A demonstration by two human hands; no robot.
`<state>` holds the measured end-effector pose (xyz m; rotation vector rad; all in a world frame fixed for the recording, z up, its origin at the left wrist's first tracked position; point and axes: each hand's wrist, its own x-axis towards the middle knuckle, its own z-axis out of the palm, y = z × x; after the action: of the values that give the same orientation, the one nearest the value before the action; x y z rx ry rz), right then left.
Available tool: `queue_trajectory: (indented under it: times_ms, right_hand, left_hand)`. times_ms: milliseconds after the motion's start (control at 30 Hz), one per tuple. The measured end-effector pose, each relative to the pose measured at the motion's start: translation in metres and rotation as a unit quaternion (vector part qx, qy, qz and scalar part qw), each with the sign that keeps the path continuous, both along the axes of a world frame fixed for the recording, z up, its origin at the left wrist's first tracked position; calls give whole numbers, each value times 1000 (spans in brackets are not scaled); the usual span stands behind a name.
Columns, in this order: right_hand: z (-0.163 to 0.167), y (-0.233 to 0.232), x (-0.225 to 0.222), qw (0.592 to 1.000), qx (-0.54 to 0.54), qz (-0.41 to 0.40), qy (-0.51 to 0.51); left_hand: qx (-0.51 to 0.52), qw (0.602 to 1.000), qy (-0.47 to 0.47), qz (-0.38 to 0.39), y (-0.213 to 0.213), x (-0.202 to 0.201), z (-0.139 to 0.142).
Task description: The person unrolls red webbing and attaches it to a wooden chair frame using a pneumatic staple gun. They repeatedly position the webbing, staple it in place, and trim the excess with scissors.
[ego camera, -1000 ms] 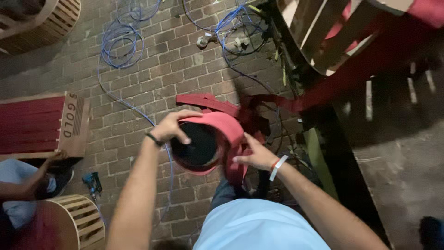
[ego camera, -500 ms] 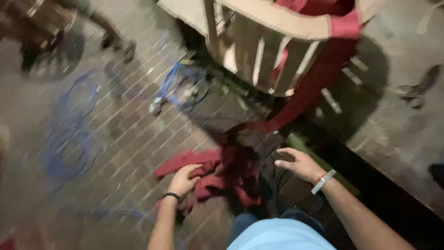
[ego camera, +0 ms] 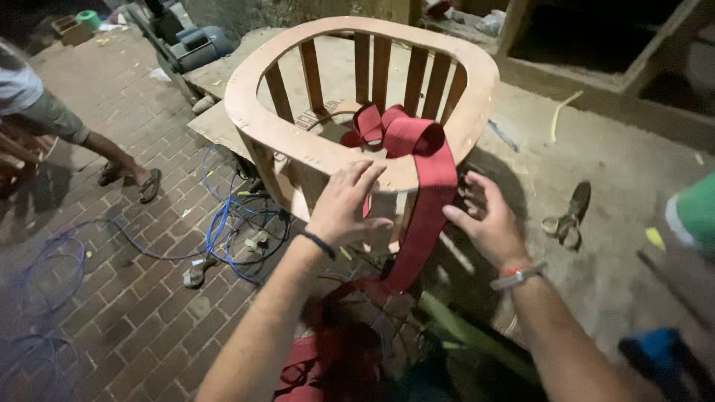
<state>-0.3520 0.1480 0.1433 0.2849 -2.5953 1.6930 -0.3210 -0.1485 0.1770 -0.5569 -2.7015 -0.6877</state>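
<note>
Left hand: our left hand [ego camera: 348,202] lies open, fingers spread, on the near rim of the curved wooden chair frame [ego camera: 298,141]; half a second ago it pressed red cloth on the brick floor [ego camera: 134,298].
Right hand: our right hand [ego camera: 488,223] is open, beside the red webbing strap [ego camera: 428,193], gripping nothing.
Strap: draped over the near rim, hanging to the floor.
View: we now look up at the frame.

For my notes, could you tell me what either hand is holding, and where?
Nothing is gripped: the left hand rests open on the wooden frame rim, the right hand open beside the red strap.
</note>
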Motion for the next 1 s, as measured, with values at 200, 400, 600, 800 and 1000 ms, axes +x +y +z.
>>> queue_trajectory:
  times_ms: [200, 400, 600, 800, 1000]
  right_hand:
    - [38, -38, -124, 978, 178, 36, 98]
    - [42, -79, -173, 971, 194, 114, 85]
    - [65, -103, -146, 983, -139, 82, 85]
    - [83, -125, -82, 834, -540, 50, -101]
    - [85, -194, -25, 797, -602, 4, -43]
  left_hand:
    - [-158, 983, -18, 88, 23, -63, -4]
    - [-43, 982, -131, 131, 24, -77, -1]
    - [227, 966, -30, 123, 32, -108, 20]
    - [344, 906, -116, -218, -10, -106, 43]
    - [149, 953, -4, -263, -76, -114, 60]
